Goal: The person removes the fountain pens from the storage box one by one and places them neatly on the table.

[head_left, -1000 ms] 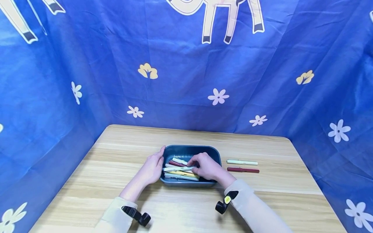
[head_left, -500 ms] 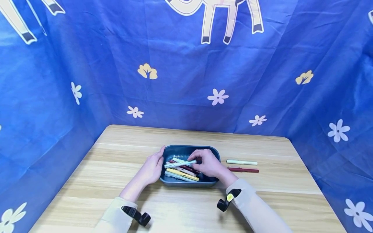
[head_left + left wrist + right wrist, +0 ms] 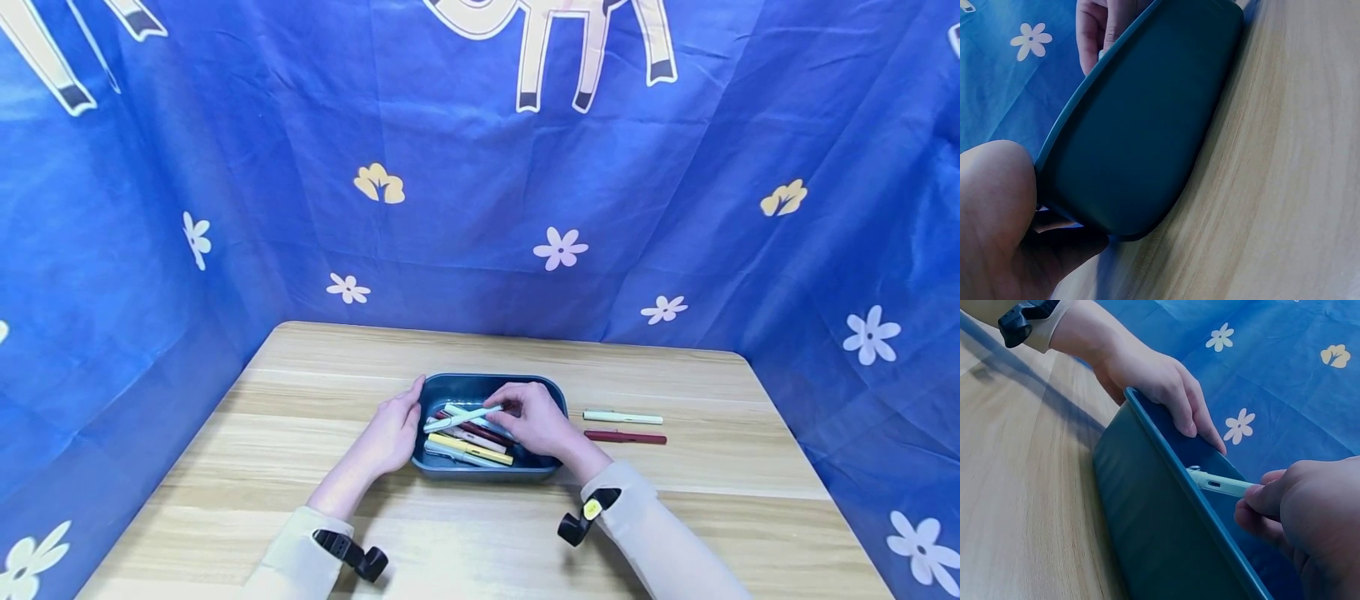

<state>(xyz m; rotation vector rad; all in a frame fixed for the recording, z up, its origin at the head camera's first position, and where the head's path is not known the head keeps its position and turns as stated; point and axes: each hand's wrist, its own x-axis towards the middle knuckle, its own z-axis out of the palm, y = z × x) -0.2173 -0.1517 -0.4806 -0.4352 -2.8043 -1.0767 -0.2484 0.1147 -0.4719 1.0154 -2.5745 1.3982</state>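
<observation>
One dark teal tub is set on the wooden table, with its long side turned to the person, maybe so that both ends can be reached with ease. Its left end is gripped by the left hand, with the thumb hooked over the rim and fingers put against the outside, most likely so the tub will not slide. One pale mint pen is pinched near its end by the thumb and fingertips of the right hand. The pen is held inside the tub, above the pile, with the end that has the clip pointed to the left wall. Whether it touches the pens below cannot be told. Under and beside it, a yellow pen, a pink pen, a grey-blue pen and more are jumbled together. Right of the tub, a light green pen and a maroon pen are laid side by side, apart, perhaps so each one can be seen well. Behind the table, a blue curtain is hung.
</observation>
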